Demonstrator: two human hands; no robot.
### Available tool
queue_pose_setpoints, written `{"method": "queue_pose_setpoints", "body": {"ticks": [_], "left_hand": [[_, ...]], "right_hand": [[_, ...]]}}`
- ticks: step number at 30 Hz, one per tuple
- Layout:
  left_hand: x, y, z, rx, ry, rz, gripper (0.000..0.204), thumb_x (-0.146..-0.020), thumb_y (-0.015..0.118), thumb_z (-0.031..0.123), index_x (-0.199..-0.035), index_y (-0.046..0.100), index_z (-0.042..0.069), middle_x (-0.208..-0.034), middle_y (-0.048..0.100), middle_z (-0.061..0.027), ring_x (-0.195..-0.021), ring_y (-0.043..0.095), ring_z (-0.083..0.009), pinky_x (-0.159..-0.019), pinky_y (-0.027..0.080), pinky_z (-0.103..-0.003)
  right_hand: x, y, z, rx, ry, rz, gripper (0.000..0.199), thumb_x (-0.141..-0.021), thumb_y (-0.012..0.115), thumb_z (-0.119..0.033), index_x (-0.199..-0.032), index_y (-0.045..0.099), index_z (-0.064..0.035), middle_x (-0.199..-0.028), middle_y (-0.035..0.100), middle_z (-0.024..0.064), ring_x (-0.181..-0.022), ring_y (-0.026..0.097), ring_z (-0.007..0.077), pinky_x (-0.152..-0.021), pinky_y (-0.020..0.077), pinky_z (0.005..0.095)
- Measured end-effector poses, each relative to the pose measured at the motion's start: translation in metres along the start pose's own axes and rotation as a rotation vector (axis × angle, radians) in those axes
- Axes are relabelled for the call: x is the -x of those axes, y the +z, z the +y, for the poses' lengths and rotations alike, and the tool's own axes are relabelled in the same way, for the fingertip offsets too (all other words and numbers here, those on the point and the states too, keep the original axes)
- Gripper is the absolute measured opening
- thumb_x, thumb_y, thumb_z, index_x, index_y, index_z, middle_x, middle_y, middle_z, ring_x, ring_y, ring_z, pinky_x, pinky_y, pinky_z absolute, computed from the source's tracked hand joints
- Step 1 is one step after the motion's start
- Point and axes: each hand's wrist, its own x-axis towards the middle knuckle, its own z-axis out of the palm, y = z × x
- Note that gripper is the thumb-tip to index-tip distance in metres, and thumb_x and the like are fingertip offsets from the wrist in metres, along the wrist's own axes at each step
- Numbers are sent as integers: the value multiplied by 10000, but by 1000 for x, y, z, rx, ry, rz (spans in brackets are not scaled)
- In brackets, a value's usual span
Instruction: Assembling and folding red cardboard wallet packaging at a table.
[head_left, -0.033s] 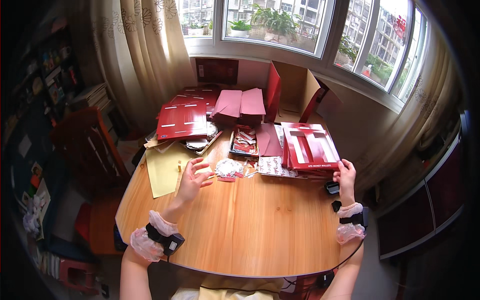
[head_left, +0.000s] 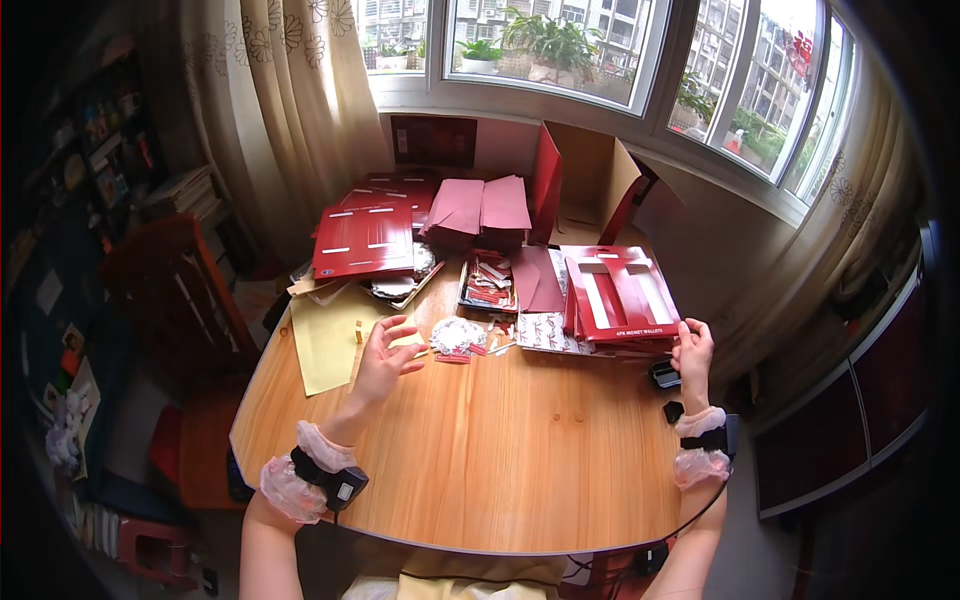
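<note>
My left hand (head_left: 390, 352) is open, fingers spread and holding nothing, over the edge of a yellow sheet (head_left: 322, 345). Close to its fingertips lies a heap of small white pieces (head_left: 458, 334), with small red strips (head_left: 453, 358) at the front. At the right, my right hand (head_left: 692, 352) has its fingers closed on the near right corner of a red cardboard sleeve (head_left: 628, 320) with long cut-out windows. This sleeve tops a stack of similar flat pieces. A white printed sheet with red marks (head_left: 548, 332) sticks out left of it.
Behind the heap, a black tray (head_left: 488, 282) holds red and white pieces. Pink envelopes (head_left: 478, 205) are stacked farther back, beside red cardboard sheets (head_left: 365, 242). An opened carton (head_left: 590, 175) stands under the window. Small black objects (head_left: 664, 375) lie near my right wrist.
Very little differs: the fingers of my right hand have shifted slightly at the sleeve's corner. My left hand stays in place.
</note>
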Motion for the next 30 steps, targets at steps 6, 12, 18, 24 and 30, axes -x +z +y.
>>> {"method": "queue_pose_setpoints", "body": {"ticks": [6, 12, 18, 24, 30], "left_hand": [[0, -4, 3, -28, 18, -22, 461, -991, 659, 104, -1406, 460, 74, -1367, 574, -122, -1137, 686, -221, -891, 610, -346], [1, -7, 7, -42, 29, -56, 444, -994, 654, 102, -1398, 474, 68, -1341, 608, -116, -1132, 693, -214, -882, 611, -337], [-1, -8, 3, -51, 20, -58, 403, -994, 646, 93, -1371, 506, 63, -1305, 639, -107, -1104, 704, -208, -866, 615, -337], [-7, -20, 6, -63, 57, -4, 388, -986, 642, 65, -1354, 520, 44, -1274, 644, -109, -1069, 711, -201, -824, 624, -316], [-15, -35, 17, -146, 184, 101, 295, -971, 642, 33, -1262, 594, 36, -1241, 650, -95, -1019, 706, -170, -783, 609, -299]], "right_hand": [[55, 30, -50, 1106, -648, 45, 764, -836, 836, -366, -1470, 490, -116, -1419, 501, 187, -1288, 521, 411, -1066, 425, 563], [39, 50, -39, 1291, -921, -258, 979, -689, 914, -271, -1537, 440, -145, -1543, 423, 177, -1472, 347, 391, -1210, 263, 590], [28, 66, -30, 1140, -1031, -184, 803, -681, 889, -209, -1408, 569, -87, -1339, 622, 191, -1218, 611, 373, -1064, 479, 478], [17, 72, -56, 1006, -1084, -77, 683, -732, 861, -223, -1351, 618, -68, -1267, 682, 166, -1045, 704, 338, -897, 577, 418], [18, 80, -37, 1097, -1059, -148, 668, -723, 893, -286, -1309, 658, -69, -1262, 687, 148, -1098, 680, 333, -922, 565, 412]]}}
